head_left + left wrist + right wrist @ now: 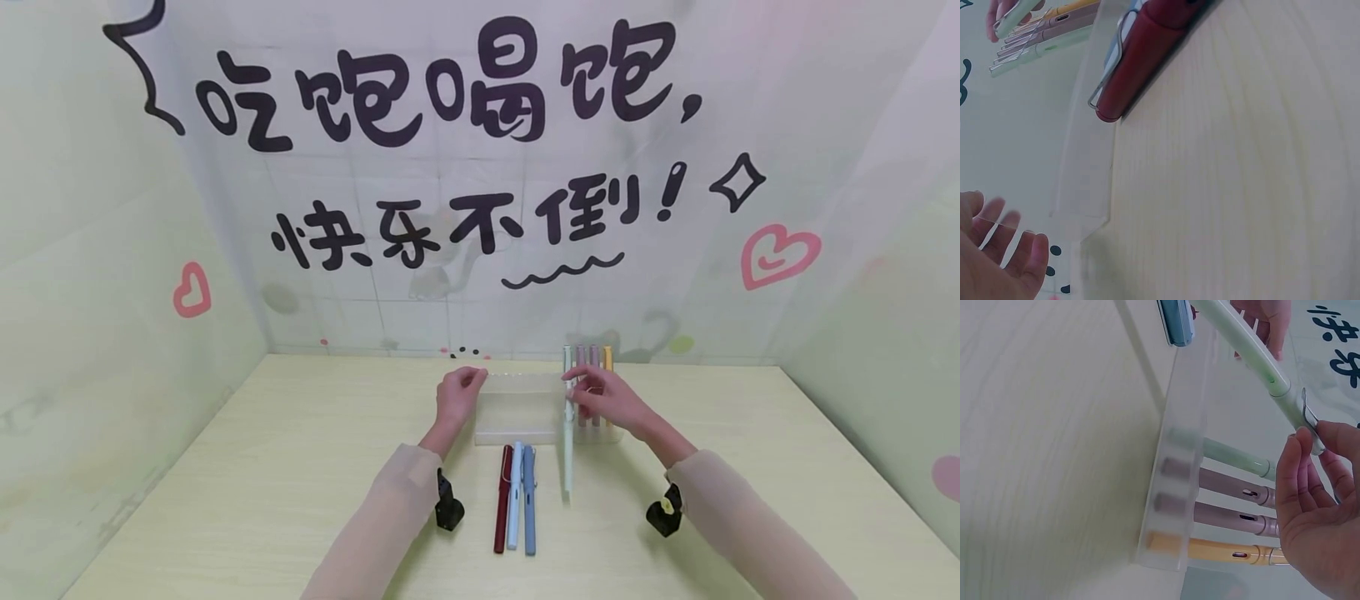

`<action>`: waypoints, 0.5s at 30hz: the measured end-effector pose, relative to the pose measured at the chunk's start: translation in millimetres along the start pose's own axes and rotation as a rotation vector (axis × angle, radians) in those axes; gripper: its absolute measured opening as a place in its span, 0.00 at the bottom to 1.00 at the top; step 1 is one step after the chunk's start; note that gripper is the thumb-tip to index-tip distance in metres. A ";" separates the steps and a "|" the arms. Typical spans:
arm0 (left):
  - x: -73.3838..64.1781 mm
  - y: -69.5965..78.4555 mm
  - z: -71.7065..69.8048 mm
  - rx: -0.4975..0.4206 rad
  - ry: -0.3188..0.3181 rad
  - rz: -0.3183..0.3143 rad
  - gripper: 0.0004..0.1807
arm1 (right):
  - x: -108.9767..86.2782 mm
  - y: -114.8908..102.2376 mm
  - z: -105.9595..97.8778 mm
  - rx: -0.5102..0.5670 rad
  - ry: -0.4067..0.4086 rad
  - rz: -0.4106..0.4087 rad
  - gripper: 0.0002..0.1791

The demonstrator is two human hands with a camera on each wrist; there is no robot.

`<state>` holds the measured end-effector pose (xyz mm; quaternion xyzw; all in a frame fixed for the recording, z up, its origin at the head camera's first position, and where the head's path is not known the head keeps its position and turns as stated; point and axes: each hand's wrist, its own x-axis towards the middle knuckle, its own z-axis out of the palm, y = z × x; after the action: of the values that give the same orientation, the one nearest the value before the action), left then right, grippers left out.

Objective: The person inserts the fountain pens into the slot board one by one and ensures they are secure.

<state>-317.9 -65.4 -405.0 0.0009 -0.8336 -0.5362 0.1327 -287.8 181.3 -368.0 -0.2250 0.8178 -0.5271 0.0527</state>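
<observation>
My left hand (459,398) pinches the upper left corner of a clear plastic pen case (517,437) that stands on the table. Between right thumb and fingertips, my right hand (611,400) holds a pale green pen (1254,356) by its clip end. This pen hangs in front of the case, its other end pointing down toward the table. On the case's right side stand another green pen (1235,455), two purple pens (1225,485) (1225,515) and a yellow pen (1210,549), their lower ends behind the frosted front lip.
In front of the case lie a dark red pen (501,508), a light blue pen (513,508) and a darker blue pen (530,508), side by side. Behind the table (300,500) rises a printed cloth wall (390,325); side walls flank it.
</observation>
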 end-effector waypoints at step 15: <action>1.1 0.2 0.1 -0.007 0.000 -0.001 0.13 | 10.6 -8.8 -15.1 -0.040 0.088 -0.043 0.16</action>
<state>-318.9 -65.4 -404.7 0.0012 -0.8318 -0.5390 0.1325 -299.4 186.4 -352.0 -0.2202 0.8248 -0.5208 0.0009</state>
